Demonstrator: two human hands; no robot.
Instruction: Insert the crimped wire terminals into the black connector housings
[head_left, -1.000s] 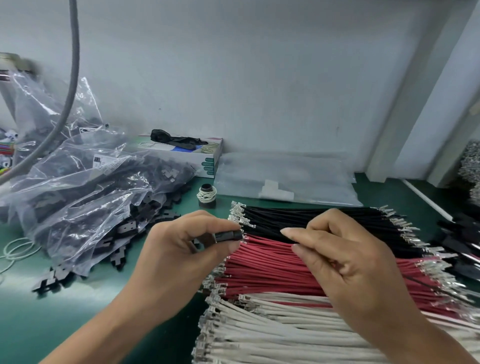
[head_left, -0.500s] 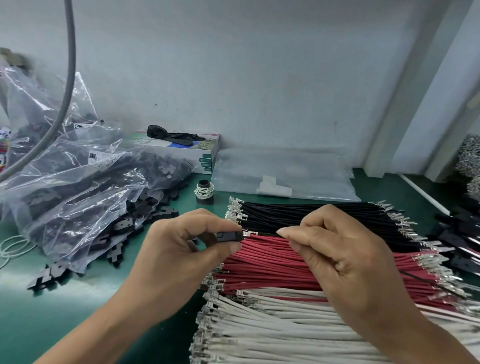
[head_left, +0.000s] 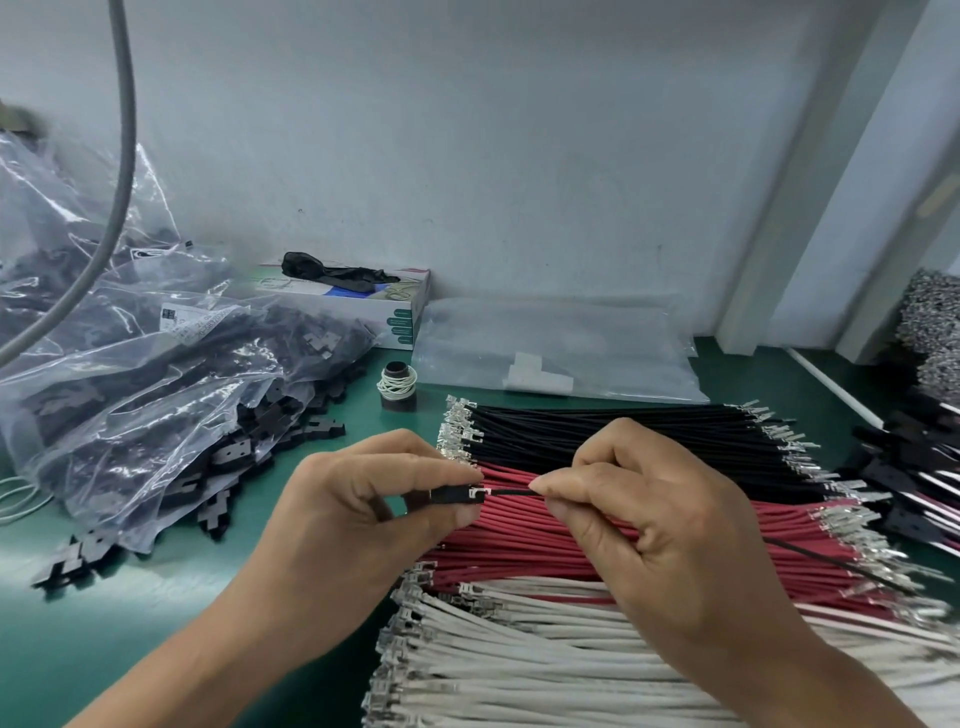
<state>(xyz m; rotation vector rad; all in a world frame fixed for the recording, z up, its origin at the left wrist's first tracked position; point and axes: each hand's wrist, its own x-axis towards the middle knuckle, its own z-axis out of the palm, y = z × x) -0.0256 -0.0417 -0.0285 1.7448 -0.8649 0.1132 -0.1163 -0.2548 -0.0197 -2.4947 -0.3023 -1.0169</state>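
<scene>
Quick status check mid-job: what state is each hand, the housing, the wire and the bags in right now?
Left hand: pinches the black connector housing.
Right hand: pinches a black wire.
Black wire: terminal at the housing mouth, metal still showing.
Bag of housings: open, housings spilled onto the mat.
Flat clear bag: lying flat.

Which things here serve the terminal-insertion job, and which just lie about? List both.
In the job: left hand pinching black housing; right hand pinching black wire; black, red, white wire bundles; bagged housings.

Lying about: glove box; spool; flat clear bag.
</scene>
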